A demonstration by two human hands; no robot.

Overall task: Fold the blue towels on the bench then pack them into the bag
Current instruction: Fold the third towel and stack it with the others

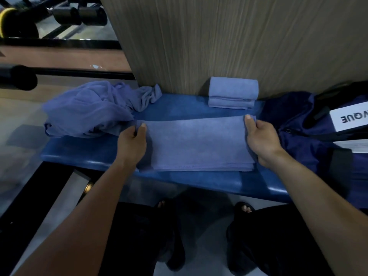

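Pinching towel (pixel 197 144) corners, left hand (pixel 132 144), right hand (pixel 262 138)

Dim indoor light w/ bluish cast, soft overall, wide-angle bending at edges, bench (pixel 229 182) front edge w/ faint glare

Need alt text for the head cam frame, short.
Both hands pinch the far corners of a half-folded blue towel lying flat on a blue bench: left hand at its left end, right hand at its right. A crumpled towel pile lies left, a folded stack behind, a navy bag right.
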